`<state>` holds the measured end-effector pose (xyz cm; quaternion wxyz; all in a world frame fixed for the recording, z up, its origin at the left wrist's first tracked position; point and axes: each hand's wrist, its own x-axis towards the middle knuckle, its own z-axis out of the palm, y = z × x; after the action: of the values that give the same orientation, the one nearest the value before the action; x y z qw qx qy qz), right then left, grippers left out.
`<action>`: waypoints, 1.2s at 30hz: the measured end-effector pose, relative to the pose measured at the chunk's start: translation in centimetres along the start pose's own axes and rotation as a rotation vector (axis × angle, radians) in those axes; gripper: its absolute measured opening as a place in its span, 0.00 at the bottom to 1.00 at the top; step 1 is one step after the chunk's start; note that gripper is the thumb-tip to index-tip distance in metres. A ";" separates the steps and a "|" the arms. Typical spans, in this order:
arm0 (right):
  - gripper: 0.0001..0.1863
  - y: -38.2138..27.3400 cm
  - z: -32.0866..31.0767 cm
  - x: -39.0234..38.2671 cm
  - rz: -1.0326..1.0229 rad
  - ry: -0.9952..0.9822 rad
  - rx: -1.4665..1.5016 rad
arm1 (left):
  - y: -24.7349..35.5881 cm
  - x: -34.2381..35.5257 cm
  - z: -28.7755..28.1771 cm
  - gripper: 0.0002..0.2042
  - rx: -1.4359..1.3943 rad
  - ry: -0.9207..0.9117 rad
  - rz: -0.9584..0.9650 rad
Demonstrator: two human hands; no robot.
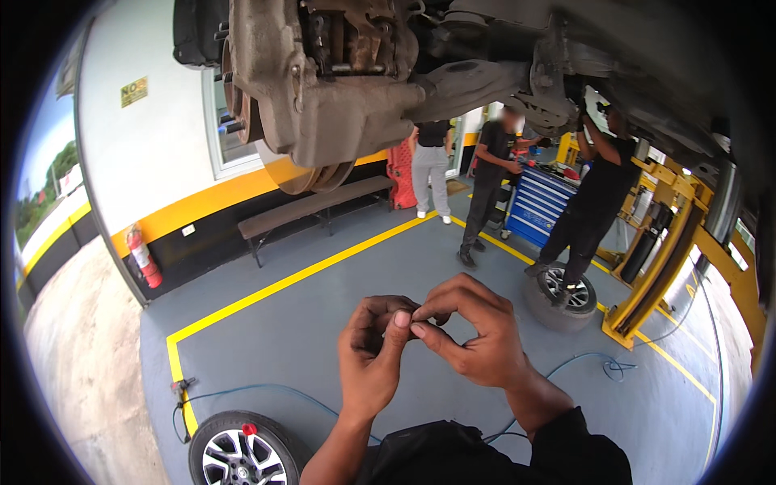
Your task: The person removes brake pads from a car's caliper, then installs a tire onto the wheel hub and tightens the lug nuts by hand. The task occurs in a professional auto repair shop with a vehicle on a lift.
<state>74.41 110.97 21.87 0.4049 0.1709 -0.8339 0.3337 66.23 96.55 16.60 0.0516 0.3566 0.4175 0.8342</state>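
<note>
My left hand (372, 352) and my right hand (477, 335) meet at chest height, thumbs and forefingers pinched together at their tips. Whatever is between them is too small to make out; the other fingers are curled and the left ones look dark with grime. Above them hangs the underside of a raised vehicle, with a rusty, dirty wheel hub and brake assembly (339, 113) and a suspension arm (461, 85). Below my left hand, on the floor, lies a wheel (226, 440) with a small red object on its tyre.
Three people (428, 174), (485, 186), (594, 194) are nearby, one standing on a lying wheel (546, 311). Also visible are a blue tool cart (533, 206), a yellow lift post (663, 267), a bench (307, 206), an extinguisher (144, 255), an air tool (182, 392) and blue hoses (275, 388).
</note>
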 end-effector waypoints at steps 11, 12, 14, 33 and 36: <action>0.10 2.5 -1.3 0.1 0.101 -0.100 0.377 | 0.7 -0.8 1.9 0.11 0.110 0.145 0.010; 0.09 2.6 -1.3 -0.1 0.124 -0.093 0.415 | 0.3 -0.8 2.1 0.11 0.073 0.152 -0.002; 0.09 2.9 -1.1 -0.1 0.174 -0.077 0.488 | -0.3 -0.8 2.2 0.11 0.000 0.169 -0.026; 0.12 2.9 0.3 -2.4 0.045 -0.030 0.230 | -0.6 -4.3 3.2 0.12 0.106 0.357 0.015; 0.11 2.8 0.5 -2.1 0.041 -0.069 0.252 | -0.9 -4.2 2.8 0.12 0.128 0.372 0.014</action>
<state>73.90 112.69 18.83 0.3444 0.2148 -0.8021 0.4382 70.93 97.34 14.70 -0.0548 0.2019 0.4695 0.8578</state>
